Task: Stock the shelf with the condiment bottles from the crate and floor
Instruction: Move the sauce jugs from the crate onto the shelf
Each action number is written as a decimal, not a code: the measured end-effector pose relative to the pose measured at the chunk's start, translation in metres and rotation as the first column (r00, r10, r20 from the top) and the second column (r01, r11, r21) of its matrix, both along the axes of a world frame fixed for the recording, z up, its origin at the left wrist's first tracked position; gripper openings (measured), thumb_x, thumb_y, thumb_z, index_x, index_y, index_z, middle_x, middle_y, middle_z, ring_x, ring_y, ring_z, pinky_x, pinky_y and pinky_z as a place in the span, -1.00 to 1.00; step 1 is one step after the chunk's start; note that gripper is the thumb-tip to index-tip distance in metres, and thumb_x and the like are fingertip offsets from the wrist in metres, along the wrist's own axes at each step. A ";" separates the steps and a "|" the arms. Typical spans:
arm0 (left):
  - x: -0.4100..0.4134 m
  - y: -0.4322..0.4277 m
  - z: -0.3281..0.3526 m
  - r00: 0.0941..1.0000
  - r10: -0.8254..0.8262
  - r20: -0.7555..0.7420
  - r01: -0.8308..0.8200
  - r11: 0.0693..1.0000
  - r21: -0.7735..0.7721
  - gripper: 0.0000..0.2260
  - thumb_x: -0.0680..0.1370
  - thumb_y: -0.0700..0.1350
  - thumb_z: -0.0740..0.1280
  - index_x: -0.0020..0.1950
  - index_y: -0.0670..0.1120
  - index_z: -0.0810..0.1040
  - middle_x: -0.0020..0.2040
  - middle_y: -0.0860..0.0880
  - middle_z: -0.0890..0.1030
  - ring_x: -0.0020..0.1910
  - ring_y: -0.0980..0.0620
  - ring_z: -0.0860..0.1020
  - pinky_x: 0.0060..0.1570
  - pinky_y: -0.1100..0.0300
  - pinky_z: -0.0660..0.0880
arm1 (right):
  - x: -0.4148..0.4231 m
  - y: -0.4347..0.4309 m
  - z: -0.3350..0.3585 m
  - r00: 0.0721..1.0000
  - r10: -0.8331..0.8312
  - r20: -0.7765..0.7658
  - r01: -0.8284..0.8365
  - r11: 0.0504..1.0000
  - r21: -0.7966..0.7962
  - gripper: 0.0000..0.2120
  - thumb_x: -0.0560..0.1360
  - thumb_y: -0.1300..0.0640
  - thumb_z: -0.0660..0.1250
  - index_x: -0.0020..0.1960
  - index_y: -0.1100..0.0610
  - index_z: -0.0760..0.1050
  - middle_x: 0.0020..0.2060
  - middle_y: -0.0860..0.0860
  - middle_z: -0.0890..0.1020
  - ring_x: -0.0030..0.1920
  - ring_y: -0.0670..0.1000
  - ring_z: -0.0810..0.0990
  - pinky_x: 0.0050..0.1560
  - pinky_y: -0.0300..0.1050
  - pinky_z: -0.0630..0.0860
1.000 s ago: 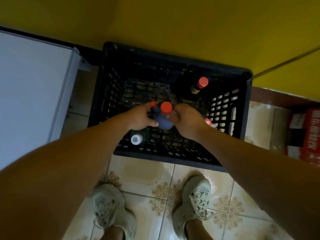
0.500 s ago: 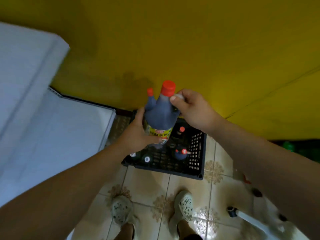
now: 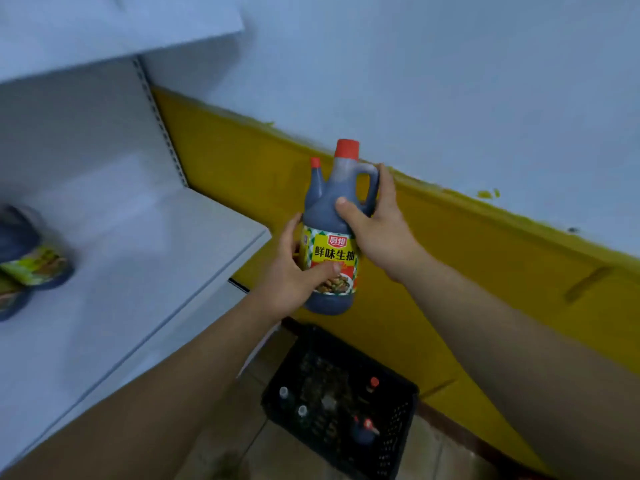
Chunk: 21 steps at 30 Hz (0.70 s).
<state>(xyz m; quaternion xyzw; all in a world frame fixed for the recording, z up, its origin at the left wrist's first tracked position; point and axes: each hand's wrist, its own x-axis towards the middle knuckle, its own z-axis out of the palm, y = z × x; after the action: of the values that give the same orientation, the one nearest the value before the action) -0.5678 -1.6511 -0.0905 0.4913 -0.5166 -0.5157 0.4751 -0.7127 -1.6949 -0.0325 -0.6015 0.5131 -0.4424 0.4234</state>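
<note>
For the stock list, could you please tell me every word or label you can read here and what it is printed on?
"厨邦": red badge atop the label on the held bottle.
"鲜味生抽": large characters on that label's yellow band.
Smaller print below: too blurred to read.
Labels of the shelf bottles: blurred, unreadable.
Loose bottles in the crate: only caps show.

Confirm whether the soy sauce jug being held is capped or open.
Capped: a red cap sits on the neck of the soy sauce jug.

head-worn view, tilted down over shelf and crate
</note>
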 end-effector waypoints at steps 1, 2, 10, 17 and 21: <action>0.005 0.008 0.012 1.000 0.008 0.012 -0.008 1.000 -0.028 -0.17 0.35 -0.18 0.54 0.46 0.14 0.15 0.21 -0.02 0.56 0.11 0.01 0.60 0.09 -0.05 0.56 | 0.008 0.002 0.012 1.000 0.030 0.002 -0.030 0.999 -0.011 -0.24 0.55 0.04 0.31 0.56 -0.03 -0.12 0.47 0.03 0.26 0.14 -0.07 0.45 0.01 -0.15 0.48; 0.011 0.016 0.023 0.999 0.015 0.028 -0.013 0.999 -0.048 -0.16 0.33 -0.17 0.56 0.46 0.15 0.15 0.20 0.01 0.56 0.11 0.01 0.60 0.09 -0.05 0.56 | 0.016 0.004 0.023 0.998 0.061 -0.001 -0.061 0.998 -0.016 -0.24 0.56 0.02 0.30 0.56 -0.05 -0.12 0.48 0.03 0.25 0.17 -0.03 0.47 0.04 -0.12 0.50; 0.103 0.070 0.069 0.965 0.260 0.046 -0.254 0.962 -0.100 -0.01 0.19 0.01 0.58 0.49 0.18 0.11 0.22 -0.01 0.56 0.13 0.00 0.60 0.12 -0.08 0.55 | 0.123 0.024 0.074 0.934 0.357 -0.004 -0.356 0.931 -0.081 -0.31 0.57 0.03 0.29 0.54 -0.08 -0.05 0.22 -0.12 0.45 -0.05 -0.14 0.57 -0.04 -0.14 0.59; 0.209 0.105 0.037 0.907 0.421 0.018 -0.419 0.906 -0.050 -0.16 0.39 -0.39 0.43 0.45 0.12 0.05 0.13 0.11 0.55 -0.01 0.26 0.61 -0.14 0.34 0.54 | 0.247 0.038 0.045 0.786 0.609 -0.105 -0.606 0.793 0.062 -0.05 0.49 0.06 0.40 0.53 -0.12 -0.29 0.51 0.03 0.19 0.27 0.00 0.44 0.16 -0.04 0.52; 0.254 0.112 -0.006 0.860 0.507 0.063 -0.509 0.861 0.014 -0.12 0.38 -0.38 0.45 0.38 0.20 -0.02 0.10 0.20 0.51 -0.05 0.40 0.56 -0.18 0.43 0.51 | 0.300 0.041 0.005 0.727 0.668 -0.158 -0.661 0.743 0.103 -0.05 0.47 0.10 0.43 0.53 -0.14 -0.21 0.48 0.06 0.26 0.35 0.12 0.44 0.26 0.10 0.49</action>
<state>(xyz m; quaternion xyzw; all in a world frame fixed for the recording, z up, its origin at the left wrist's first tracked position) -0.3140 -1.5394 -0.0967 0.6318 -0.3747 -0.3656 0.5717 -0.4124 -1.6543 -0.0275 -0.7751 0.3093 -0.1937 0.5158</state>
